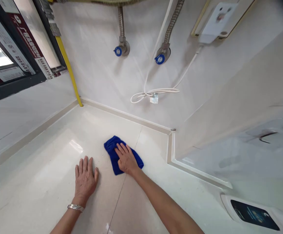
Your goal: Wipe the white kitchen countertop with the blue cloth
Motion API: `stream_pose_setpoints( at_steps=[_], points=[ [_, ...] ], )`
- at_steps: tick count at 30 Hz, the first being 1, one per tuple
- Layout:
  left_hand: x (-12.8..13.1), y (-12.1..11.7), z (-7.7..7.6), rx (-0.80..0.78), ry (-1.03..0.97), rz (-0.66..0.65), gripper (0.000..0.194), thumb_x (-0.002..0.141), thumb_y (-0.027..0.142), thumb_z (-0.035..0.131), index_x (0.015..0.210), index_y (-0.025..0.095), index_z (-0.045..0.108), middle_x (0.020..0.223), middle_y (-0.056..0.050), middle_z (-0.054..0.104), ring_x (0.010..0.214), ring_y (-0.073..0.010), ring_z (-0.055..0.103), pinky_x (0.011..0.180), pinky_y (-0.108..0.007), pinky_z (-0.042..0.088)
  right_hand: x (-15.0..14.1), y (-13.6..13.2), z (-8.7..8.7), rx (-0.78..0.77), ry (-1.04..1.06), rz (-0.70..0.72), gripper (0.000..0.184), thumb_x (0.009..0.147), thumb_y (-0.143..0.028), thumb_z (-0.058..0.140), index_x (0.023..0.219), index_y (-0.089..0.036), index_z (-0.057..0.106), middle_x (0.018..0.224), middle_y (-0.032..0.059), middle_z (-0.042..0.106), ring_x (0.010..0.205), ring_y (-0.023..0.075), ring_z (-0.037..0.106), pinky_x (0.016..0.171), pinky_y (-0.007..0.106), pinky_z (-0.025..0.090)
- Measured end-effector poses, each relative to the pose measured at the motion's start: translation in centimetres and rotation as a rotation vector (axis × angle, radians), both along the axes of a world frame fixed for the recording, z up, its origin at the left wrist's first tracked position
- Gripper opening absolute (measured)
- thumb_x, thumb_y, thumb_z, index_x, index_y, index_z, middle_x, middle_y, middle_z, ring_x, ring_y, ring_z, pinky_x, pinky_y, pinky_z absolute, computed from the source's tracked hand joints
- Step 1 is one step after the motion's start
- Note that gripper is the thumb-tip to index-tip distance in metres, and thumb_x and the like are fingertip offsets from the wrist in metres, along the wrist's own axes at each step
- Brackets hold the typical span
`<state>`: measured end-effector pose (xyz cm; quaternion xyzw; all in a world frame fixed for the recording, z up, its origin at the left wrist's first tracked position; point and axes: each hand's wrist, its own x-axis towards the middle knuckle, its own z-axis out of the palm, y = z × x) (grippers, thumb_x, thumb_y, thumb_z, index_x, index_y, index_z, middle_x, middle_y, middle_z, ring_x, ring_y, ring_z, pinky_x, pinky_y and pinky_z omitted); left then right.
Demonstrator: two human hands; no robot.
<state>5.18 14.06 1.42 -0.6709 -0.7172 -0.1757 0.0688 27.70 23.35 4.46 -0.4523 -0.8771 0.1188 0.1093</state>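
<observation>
A blue cloth [112,147] lies on the pale countertop [58,162], near the back corner. My right hand [126,159] rests flat on the cloth, fingers stretched out and pressing it down. My left hand [84,178] lies flat on the bare counter just left of the cloth, fingers spread, holding nothing. A silver bracelet [75,207] sits on my left wrist.
The tiled wall behind carries two valves with blue handles [118,51] [160,59], a coiled white cable [153,94] and a white socket [216,22]. A yellow pipe [69,68] runs down beside the window [0,58]. A device with a dark screen [253,214] lies at the right.
</observation>
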Motion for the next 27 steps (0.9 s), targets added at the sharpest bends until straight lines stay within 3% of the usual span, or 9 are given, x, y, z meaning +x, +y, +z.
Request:
stream_pose_setpoints(
  at_steps=[6, 12, 16, 22, 27],
  points=[
    [-0.1, 0.3, 0.1, 0.011, 0.005, 0.011, 0.060, 0.097, 0.038, 0.028, 0.143, 0.004, 0.047, 0.154, -0.024, 0.042, 0.147, -0.0395, 0.032, 0.121, -0.060, 0.026, 0.1, -7.9, 1.0, -0.094, 0.091, 0.198, 0.065, 0.091, -0.026, 0.044, 0.154, -0.017, 0.034, 0.167, 0.0052, 0.022, 0.154, 0.0229, 0.011, 0.128, 0.046, 0.004],
    [0.1, 0.7, 0.7, 0.005, -0.051, 0.028, 0.063, 0.095, 0.039, 0.026, 0.141, 0.003, 0.049, 0.153, -0.025, 0.043, 0.146, -0.0413, 0.033, 0.120, -0.060, 0.026, 2.6, -15.9, 1.5, -0.157, 0.137, 0.233, 0.060, 0.093, -0.028, 0.044, 0.152, -0.021, 0.037, 0.165, 0.0042, 0.027, 0.154, 0.0214, 0.013, 0.129, 0.046, 0.004],
    [0.2, 0.7, 1.5, -0.015, -0.125, 0.028, 0.066, 0.094, 0.042, 0.024, 0.140, 0.002, 0.049, 0.153, -0.026, 0.042, 0.146, -0.0415, 0.031, 0.120, -0.062, 0.026, 4.7, -20.2, 0.9, -0.166, 0.182, 0.164, 0.057, 0.091, -0.025, 0.044, 0.148, -0.023, 0.042, 0.162, 0.0036, 0.033, 0.153, 0.0196, 0.018, 0.129, 0.048, 0.008],
    [0.5, 0.6, 3.3, -0.072, -0.193, 0.012, 0.070, 0.093, 0.044, 0.021, 0.141, 0.001, 0.047, 0.154, -0.028, 0.040, 0.146, -0.0431, 0.030, 0.120, -0.062, 0.024, 8.5, -25.6, -0.2, -0.105, 0.193, -0.032, 0.070, 0.074, -0.013, 0.046, 0.144, -0.022, 0.048, 0.159, 0.0058, 0.040, 0.151, 0.0197, 0.026, 0.127, 0.051, 0.019],
    [-0.1, 1.1, 3.2, -0.104, -0.091, -0.027, 0.071, 0.092, 0.044, 0.018, 0.143, 0.001, 0.043, 0.152, -0.029, 0.040, 0.144, -0.0447, 0.033, 0.115, -0.063, 0.030, 13.2, -29.3, -0.1, -0.070, 0.159, -0.173, 0.076, 0.067, -0.008, 0.043, 0.142, -0.023, 0.050, 0.157, 0.0058, 0.042, 0.150, 0.0197, 0.030, 0.125, 0.053, 0.023]
  ],
)
